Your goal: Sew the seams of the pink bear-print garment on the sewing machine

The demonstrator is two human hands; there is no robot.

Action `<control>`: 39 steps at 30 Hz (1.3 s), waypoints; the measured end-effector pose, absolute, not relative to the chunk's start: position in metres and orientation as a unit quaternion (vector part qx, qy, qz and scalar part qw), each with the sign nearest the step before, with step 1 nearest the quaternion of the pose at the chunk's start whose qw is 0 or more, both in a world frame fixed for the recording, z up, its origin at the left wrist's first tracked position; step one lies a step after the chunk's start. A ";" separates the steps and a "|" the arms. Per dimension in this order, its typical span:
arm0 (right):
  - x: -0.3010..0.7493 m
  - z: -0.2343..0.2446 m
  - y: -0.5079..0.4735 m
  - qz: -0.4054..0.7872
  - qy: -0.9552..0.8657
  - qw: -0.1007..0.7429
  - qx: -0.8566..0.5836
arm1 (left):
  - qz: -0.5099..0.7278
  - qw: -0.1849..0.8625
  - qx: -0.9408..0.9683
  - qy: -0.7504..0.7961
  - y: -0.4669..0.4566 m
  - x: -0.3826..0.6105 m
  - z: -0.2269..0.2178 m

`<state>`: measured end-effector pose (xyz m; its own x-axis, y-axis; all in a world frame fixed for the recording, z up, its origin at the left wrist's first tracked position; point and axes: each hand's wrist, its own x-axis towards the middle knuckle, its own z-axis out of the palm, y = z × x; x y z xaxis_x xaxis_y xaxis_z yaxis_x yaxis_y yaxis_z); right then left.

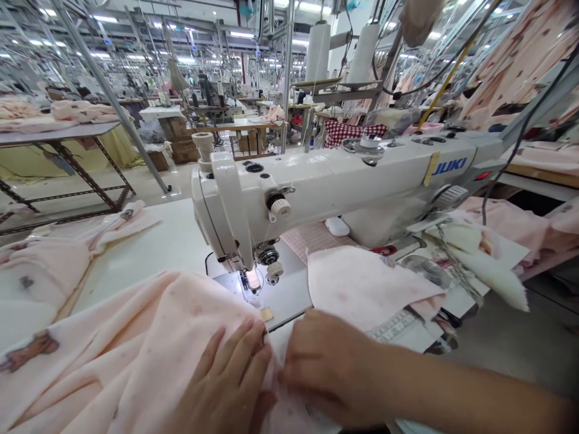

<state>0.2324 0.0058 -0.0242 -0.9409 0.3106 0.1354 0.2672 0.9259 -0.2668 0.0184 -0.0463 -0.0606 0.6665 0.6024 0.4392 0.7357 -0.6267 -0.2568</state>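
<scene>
Pale pink printed fabric (pixel 154 331) lies in loose folds over the left front of the sewing table. My left hand (pixel 230 374) rests on its right edge, fingers stretched out and a little apart. Close beside it, my right hand (pixel 330 361) is closed, with its curled fingers on the fabric at that same edge; the fingertips are hidden. Just beyond both hands stands a white sewing machine (pixel 325 187). Its lit presser foot (pixel 248 282) is behind the fabric's far edge, and the fabric appears to lie in front of it.
Right of the needle area lies another pink fabric piece (pixel 362 283), partly over a printed ruler scale (pixel 398 325). More pink cloth (pixel 49 265) sits at the table's left. Two thread cones (pixel 318 53) stand behind the machine. A metal-legged table (pixel 58 132) is further back.
</scene>
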 end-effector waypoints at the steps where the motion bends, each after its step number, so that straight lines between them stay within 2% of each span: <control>1: 0.227 -0.019 0.016 0.104 -0.978 0.077 -0.165 | -0.147 0.210 -0.890 -0.377 -0.047 0.019 -0.058; 4: 0.204 -0.008 0.045 0.062 -0.969 0.047 -0.235 | -0.124 0.193 -0.883 -0.410 -0.050 0.026 -0.056; 10: 0.172 -0.014 0.062 0.073 -0.956 0.013 -0.284 | -0.164 0.197 -0.863 -0.435 -0.049 0.024 -0.066; 16: 0.197 -0.022 0.066 0.097 -0.951 0.036 -0.292 | -0.076 0.106 -0.895 -0.426 -0.038 -0.010 -0.046; 20: 0.200 -0.024 0.068 0.095 -0.954 0.037 -0.282 | -0.085 0.045 -0.867 -0.489 -0.034 -0.011 -0.044; 29: 0.199 -0.028 0.090 0.059 -0.933 0.033 -0.353 | -0.092 -0.020 -0.839 -0.537 -0.021 -0.005 -0.048; 39: 0.204 -0.045 0.094 0.017 -0.925 0.066 -0.375 | -0.113 -0.007 -0.844 -0.524 -0.013 -0.012 -0.051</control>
<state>0.2037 0.0942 -0.0446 -0.7102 0.6956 0.1090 0.6911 0.7182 -0.0810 -0.0120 -0.0132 -0.0512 0.4259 0.8862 0.1826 0.8829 -0.4511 0.1305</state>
